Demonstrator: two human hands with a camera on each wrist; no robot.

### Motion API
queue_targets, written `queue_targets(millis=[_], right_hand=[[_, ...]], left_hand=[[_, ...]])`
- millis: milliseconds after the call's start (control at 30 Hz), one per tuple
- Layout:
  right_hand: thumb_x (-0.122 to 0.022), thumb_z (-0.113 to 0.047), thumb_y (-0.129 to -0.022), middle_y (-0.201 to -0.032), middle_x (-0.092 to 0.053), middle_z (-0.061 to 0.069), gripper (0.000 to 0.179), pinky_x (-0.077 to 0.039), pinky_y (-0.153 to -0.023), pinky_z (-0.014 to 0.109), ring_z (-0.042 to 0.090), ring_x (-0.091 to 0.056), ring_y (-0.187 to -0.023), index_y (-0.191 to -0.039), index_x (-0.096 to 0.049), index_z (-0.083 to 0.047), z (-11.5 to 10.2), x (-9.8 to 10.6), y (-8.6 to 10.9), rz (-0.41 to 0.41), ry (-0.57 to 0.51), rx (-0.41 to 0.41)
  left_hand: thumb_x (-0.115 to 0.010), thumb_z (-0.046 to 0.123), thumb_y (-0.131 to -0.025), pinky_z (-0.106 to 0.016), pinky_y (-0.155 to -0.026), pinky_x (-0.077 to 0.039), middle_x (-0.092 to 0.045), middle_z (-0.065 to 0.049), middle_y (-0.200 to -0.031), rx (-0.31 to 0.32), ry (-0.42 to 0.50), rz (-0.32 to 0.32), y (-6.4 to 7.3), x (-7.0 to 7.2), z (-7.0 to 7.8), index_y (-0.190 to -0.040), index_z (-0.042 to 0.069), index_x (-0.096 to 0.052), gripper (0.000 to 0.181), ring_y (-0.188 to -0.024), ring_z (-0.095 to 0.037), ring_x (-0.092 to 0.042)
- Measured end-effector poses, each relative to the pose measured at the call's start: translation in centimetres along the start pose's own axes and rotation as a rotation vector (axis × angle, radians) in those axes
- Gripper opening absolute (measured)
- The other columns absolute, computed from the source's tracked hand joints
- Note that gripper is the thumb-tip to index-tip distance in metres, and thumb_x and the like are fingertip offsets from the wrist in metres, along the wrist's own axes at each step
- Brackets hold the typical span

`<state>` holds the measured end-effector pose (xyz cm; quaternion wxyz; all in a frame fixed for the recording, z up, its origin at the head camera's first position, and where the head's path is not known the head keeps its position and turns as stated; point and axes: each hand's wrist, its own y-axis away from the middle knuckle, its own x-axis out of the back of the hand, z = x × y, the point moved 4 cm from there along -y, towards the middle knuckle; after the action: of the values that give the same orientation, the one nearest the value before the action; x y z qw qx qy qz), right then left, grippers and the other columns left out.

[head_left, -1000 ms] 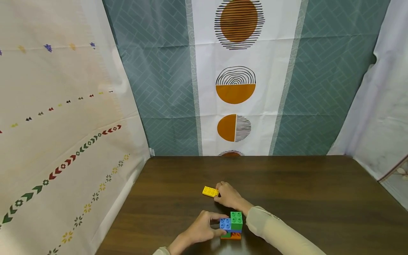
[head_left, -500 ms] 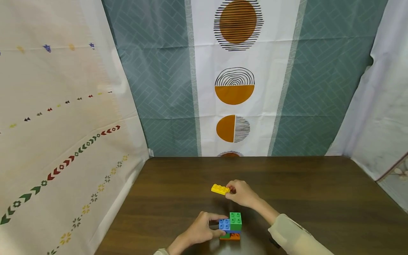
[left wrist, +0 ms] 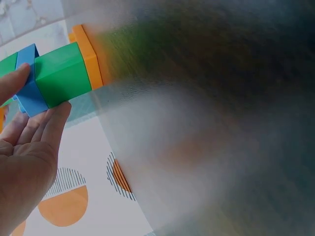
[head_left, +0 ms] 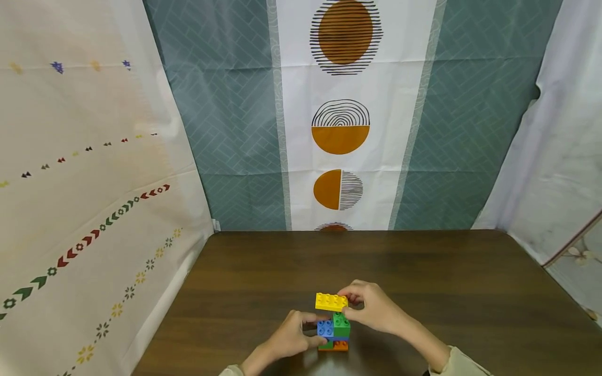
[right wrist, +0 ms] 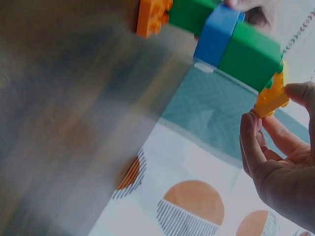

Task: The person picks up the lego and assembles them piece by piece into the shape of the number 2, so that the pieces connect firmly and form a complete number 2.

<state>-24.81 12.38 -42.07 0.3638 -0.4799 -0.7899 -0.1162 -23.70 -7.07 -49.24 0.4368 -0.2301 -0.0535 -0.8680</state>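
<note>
A small tower of toy building bricks stands on the table, with an orange brick [head_left: 340, 345] at the bottom and a green brick [left wrist: 65, 73] over it. Higher up sit a flat blue brick [head_left: 325, 328] and, at the right, another green brick [head_left: 342, 325]. My left hand [head_left: 290, 336] grips the blue brick between thumb and fingers from the left. The right hand [head_left: 373, 307] pinches a flat yellow brick [head_left: 331, 302] by its right end. In the right wrist view the yellow brick [right wrist: 273, 98] is right at the studs of the upper green brick.
The dark wooden table [head_left: 244, 277] extends around the tower to its far edge. A teal and white patterned cloth [head_left: 244, 130] hangs behind it. Light cloths hang at the left [head_left: 94, 156] and right [head_left: 555, 172] sides.
My right hand has lifted the yellow brick off the table and carried it right and toward me, over the tower. The left hand keeps its grip on the tower.
</note>
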Motion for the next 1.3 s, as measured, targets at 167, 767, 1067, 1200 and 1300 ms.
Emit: queue_targets(millis=[167,767,1067,1200,1300], right_hand=[[-0.071,-0.017,-0.085,-0.096,-0.062,-0.004,0.026,-0.055,-0.079,0.025,0.005,-0.054,-0.085,-0.108,-0.069,-0.006,-0.4,-0.7,1.1,0.011,0.017,0.017],[-0.072,-0.018,-0.086,-0.102,-0.066,-0.004,0.029,-0.055,-0.079,0.025,0.002,-0.055,-0.088,-0.113,-0.067,-0.006,-1.0,-1.2,2.7,0.044,0.101,0.149],[-0.074,-0.015,-0.085,-0.099,-0.066,-0.002,0.032,-0.054,-0.075,0.017,0.003,-0.056,-0.086,-0.114,-0.068,-0.003,-1.2,-0.9,2.8,0.045,0.149,0.219],[-0.074,-0.016,-0.085,-0.102,-0.068,-0.001,0.032,-0.054,-0.075,0.017,0.004,-0.057,-0.086,-0.115,-0.069,-0.003,-1.3,-0.7,2.8,0.019,0.160,0.196],[-0.074,-0.017,-0.086,-0.102,-0.068,-0.002,0.032,-0.054,-0.075,0.017,0.003,-0.058,-0.086,-0.115,-0.069,-0.004,-1.4,-0.7,2.7,0.008,0.170,0.183]], left_hand=[[-0.075,0.015,-0.085,-0.019,-0.081,-0.054,-0.076,-0.008,-0.100,0.011,0.015,-0.001,0.0,0.0,-0.2,-0.112,0.001,-0.071,0.030,-0.094,-0.007,-0.069],[-0.073,0.011,-0.086,-0.017,-0.084,-0.053,-0.075,-0.014,-0.101,0.005,0.073,-0.024,0.2,-0.2,-0.3,-0.107,0.000,-0.070,0.025,-0.094,-0.007,-0.070],[-0.073,0.010,-0.086,-0.015,-0.082,-0.053,-0.075,-0.014,-0.100,-0.003,0.083,-0.026,0.0,-0.2,-0.4,-0.107,0.000,-0.071,0.024,-0.092,-0.006,-0.070],[-0.073,0.011,-0.086,-0.015,-0.082,-0.053,-0.075,-0.014,-0.101,-0.006,0.093,-0.025,0.0,-0.2,-0.4,-0.108,0.001,-0.071,0.024,-0.092,-0.007,-0.070],[-0.073,0.011,-0.086,-0.015,-0.081,-0.053,-0.075,-0.014,-0.101,-0.003,0.092,-0.025,0.1,-0.2,-0.4,-0.108,0.001,-0.071,0.025,-0.092,-0.007,-0.070]])
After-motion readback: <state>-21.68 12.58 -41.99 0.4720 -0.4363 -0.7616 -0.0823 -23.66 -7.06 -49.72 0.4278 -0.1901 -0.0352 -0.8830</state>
